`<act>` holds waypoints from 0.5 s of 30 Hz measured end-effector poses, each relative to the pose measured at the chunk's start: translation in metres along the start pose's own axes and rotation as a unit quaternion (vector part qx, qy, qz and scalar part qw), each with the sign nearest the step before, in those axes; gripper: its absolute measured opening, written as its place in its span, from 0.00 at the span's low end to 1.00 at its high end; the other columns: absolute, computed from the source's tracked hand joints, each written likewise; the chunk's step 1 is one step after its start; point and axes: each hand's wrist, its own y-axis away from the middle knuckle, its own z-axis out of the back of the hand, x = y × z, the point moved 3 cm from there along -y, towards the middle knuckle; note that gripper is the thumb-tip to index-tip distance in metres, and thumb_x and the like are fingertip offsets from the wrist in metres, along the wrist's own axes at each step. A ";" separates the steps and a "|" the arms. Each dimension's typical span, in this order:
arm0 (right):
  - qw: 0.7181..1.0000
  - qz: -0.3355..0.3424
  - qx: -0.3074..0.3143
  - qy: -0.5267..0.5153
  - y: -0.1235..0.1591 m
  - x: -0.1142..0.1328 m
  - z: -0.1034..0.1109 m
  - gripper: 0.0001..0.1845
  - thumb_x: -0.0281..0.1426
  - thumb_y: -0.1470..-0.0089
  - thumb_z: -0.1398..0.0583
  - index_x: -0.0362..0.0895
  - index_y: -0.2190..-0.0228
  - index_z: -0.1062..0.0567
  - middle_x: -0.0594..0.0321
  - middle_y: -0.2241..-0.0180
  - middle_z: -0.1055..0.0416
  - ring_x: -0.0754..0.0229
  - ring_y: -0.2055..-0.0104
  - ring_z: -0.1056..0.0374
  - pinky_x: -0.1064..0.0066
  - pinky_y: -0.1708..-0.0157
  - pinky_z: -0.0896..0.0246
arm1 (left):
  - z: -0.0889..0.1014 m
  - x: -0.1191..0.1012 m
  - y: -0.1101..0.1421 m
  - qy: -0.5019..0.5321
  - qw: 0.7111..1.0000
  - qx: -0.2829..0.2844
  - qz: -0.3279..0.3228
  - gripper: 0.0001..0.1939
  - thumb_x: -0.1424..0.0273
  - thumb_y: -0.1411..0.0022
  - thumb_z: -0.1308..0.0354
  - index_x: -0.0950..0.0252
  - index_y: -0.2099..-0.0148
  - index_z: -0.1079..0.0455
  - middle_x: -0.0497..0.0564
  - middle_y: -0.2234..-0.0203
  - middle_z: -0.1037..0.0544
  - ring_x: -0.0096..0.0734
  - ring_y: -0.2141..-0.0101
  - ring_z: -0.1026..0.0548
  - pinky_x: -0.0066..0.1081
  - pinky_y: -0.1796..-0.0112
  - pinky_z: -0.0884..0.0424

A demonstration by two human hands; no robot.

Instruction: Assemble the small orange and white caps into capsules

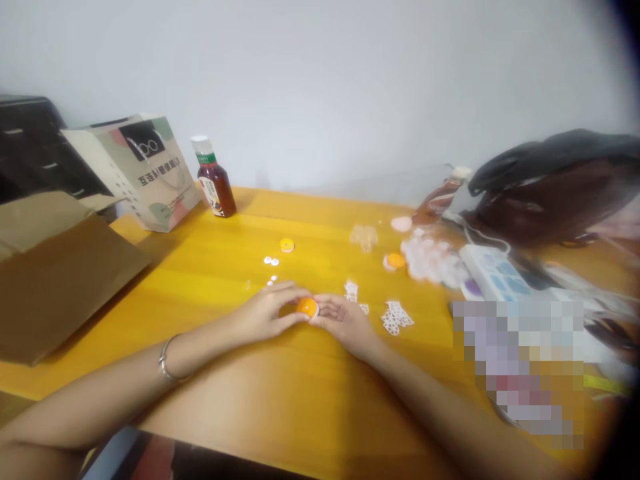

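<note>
My left hand (273, 310) has its thumb and fingers closed round the edge of a small round orange disc (307, 307) with a pale rim. From the other side, my right hand (347, 321) grips the disc's pale edge with curled fingers and thumb. The disc is just above or on the yellow-brown table; which one I cannot tell. Beyond my left hand lie small white round pieces (271, 261) and a similar orange disc (287, 245). White openwork cut-outs (397, 318) lie to the right of my right hand.
A bottle of dark red liquid (219, 190), a printed paper bag (145, 173) and an open cardboard box (65, 273) stand at the left. At the right are another orange disc (395, 261), a pale heap (433, 257), a white power strip (495, 273) and a dark bag (555, 187).
</note>
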 end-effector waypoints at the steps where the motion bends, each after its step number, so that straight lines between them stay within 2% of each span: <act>1: 1.000 -0.002 0.000 -0.002 0.000 0.000 0.000 0.16 0.28 0.64 0.34 0.44 0.68 0.28 0.65 0.70 0.26 0.64 0.67 0.31 0.67 0.58 0.38 | 0.004 -0.001 -0.001 0.011 1.000 -0.002 0.003 0.14 0.66 0.42 0.47 0.63 0.53 0.34 0.52 0.64 0.27 0.30 0.62 0.30 0.32 0.59 0.33; 5: 1.000 -0.001 -0.009 -0.004 0.000 0.001 0.003 0.17 0.28 0.63 0.35 0.45 0.66 0.29 0.65 0.68 0.27 0.64 0.66 0.31 0.67 0.57 0.39 | 0.025 -0.003 -0.001 0.026 0.999 -0.027 0.012 0.14 0.67 0.43 0.46 0.64 0.54 0.35 0.51 0.64 0.28 0.28 0.64 0.30 0.30 0.60 0.33; 8: 1.000 0.011 -0.019 -0.005 0.001 0.002 0.004 0.18 0.29 0.62 0.35 0.45 0.65 0.30 0.64 0.67 0.27 0.64 0.64 0.32 0.66 0.55 0.40 | 0.030 -0.002 0.001 -0.008 0.999 0.049 0.012 0.12 0.69 0.45 0.45 0.63 0.57 0.34 0.49 0.66 0.29 0.27 0.66 0.30 0.29 0.63 0.33; 11: 0.999 0.021 -0.022 -0.010 0.001 0.004 0.005 0.17 0.29 0.61 0.35 0.46 0.65 0.30 0.64 0.65 0.28 0.64 0.62 0.32 0.67 0.54 0.41 | 0.024 0.001 0.005 -0.056 0.990 0.127 0.002 0.09 0.72 0.48 0.44 0.64 0.62 0.33 0.49 0.69 0.30 0.27 0.69 0.31 0.28 0.66 0.34; 13: 1.000 0.023 -0.019 -0.010 0.001 0.005 0.004 0.17 0.29 0.60 0.36 0.46 0.64 0.30 0.64 0.64 0.28 0.64 0.62 0.32 0.67 0.53 0.41 | 0.019 0.002 0.007 -0.067 0.988 0.140 -0.006 0.09 0.72 0.49 0.43 0.65 0.62 0.33 0.50 0.68 0.30 0.28 0.68 0.31 0.28 0.66 0.34; 15: 1.000 0.025 -0.017 -0.009 0.001 0.004 0.004 0.17 0.29 0.60 0.36 0.46 0.64 0.31 0.64 0.65 0.28 0.64 0.62 0.32 0.67 0.54 0.41 | 0.017 0.001 0.007 -0.061 0.989 0.135 -0.014 0.13 0.67 0.48 0.42 0.64 0.59 0.34 0.52 0.63 0.30 0.31 0.64 0.31 0.30 0.63 0.34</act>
